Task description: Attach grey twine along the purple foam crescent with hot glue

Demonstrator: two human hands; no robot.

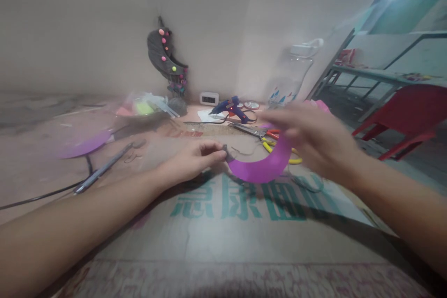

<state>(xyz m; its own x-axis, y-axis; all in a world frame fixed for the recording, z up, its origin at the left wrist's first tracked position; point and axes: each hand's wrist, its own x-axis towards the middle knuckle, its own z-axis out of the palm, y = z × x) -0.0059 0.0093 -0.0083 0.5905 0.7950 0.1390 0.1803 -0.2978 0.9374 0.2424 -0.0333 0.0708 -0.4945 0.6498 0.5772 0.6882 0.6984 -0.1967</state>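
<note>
A flat purple crescent (pixel 260 171) hangs above the sheet with green characters. Thumb and fingers of my left hand (pixel 193 160) pinch its left tip, where dark grey yarn (pixel 228 152) is wrapped around it. My right hand (pixel 314 137) is smeared by motion over the crescent's right end; its fingers point left, and whether it holds anything is unclear. Behind the crescent lie yellow-handled pliers (pixel 268 145) and red-handled scissors (pixel 248 129). A thin thread (pixel 244 153) curves on the sheet near them.
Against the wall are a finished-looking grey crescent with pompoms (pixel 157 53), a small digital clock (pixel 209 98), a blue glue gun (pixel 228 108) and a clear bottle (pixel 288 77). At left are a pen (pixel 104 167), a purple piece (pixel 87 143) and a black cord (pixel 42 196). A red chair (pixel 401 111) stands right.
</note>
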